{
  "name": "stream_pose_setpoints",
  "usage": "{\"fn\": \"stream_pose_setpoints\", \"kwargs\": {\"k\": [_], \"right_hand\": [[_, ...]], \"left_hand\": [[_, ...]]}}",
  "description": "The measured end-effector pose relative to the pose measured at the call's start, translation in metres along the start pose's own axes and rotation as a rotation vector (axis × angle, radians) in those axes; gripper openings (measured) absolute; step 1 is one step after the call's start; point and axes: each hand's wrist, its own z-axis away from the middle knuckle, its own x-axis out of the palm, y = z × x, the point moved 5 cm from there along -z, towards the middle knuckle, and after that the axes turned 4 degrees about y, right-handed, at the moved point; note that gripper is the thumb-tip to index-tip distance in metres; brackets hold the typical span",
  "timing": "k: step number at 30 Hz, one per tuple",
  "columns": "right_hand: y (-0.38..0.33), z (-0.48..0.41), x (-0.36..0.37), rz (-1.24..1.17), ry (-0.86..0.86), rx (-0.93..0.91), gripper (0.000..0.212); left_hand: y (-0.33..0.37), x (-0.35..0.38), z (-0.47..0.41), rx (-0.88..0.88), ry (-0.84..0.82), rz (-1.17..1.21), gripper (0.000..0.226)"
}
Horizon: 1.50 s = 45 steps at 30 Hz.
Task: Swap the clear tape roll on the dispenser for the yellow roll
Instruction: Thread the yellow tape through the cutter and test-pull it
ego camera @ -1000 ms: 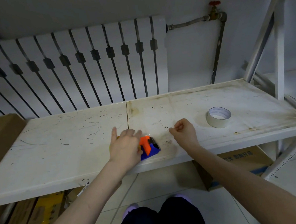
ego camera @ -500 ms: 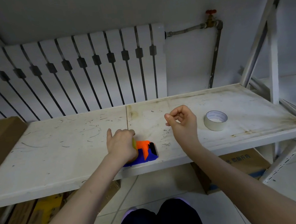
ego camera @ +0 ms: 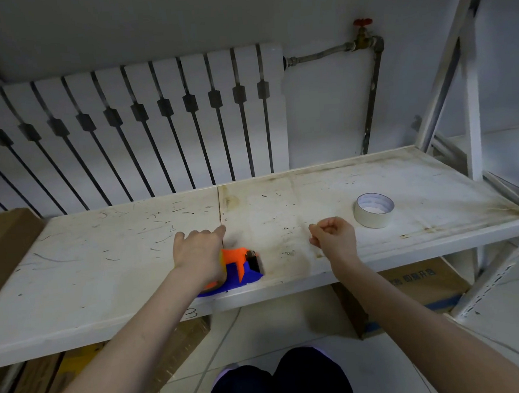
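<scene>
An orange and blue tape dispenser (ego camera: pixel 241 268) sits at the front edge of a scuffed white shelf (ego camera: pixel 103 268). My left hand (ego camera: pixel 199 252) lies over its left part and holds it down, hiding the roll on it except a yellowish sliver (ego camera: pixel 220 258). To the right, my right hand (ego camera: pixel 335 240) hovers just above the shelf with fingers curled and thumb pinched to forefinger; I can make out nothing between them. A pale, nearly clear tape roll (ego camera: pixel 373 210) lies flat on the shelf farther right, apart from both hands.
A white radiator (ego camera: pixel 155 127) and a pipe with a red valve (ego camera: pixel 362 23) stand behind the shelf. The shelf's upright post (ego camera: pixel 471 104) rises at the right. A cardboard box (ego camera: pixel 3 245) sits at the left, another (ego camera: pixel 418 286) under the shelf.
My right hand lifted off the shelf and moved right, away from the dispenser, staying pinched. My left hand stayed on the dispenser. The pale roll has not moved.
</scene>
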Motion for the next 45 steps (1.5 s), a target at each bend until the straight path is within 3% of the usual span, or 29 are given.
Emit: {"fn": "stream_pose_setpoints", "kwargs": {"k": [5,10,17,28,40,45], "right_hand": [[0.022,-0.002,-0.003,0.068,-0.017,0.084,0.014],[0.028,0.000,-0.002,0.157,-0.033,0.087,0.023],[0.029,-0.001,-0.001,0.279,-0.087,0.089,0.024],[0.028,-0.006,0.008,0.415,-0.148,0.077,0.025],[0.031,-0.011,0.008,0.419,-0.160,0.062,0.024],[0.031,-0.012,0.008,0.449,-0.167,0.029,0.024]], "left_hand": [[0.013,0.000,0.009,0.098,-0.060,0.039,0.101],[0.031,0.002,0.024,0.233,0.104,0.071,0.042],[0.026,0.013,0.026,0.259,0.103,0.010,0.023],[0.027,0.017,0.019,0.252,0.085,-0.157,0.017],[0.033,0.022,0.024,0.319,0.087,-0.210,0.040],[0.035,0.021,0.023,0.349,0.074,-0.267,0.033]]}}
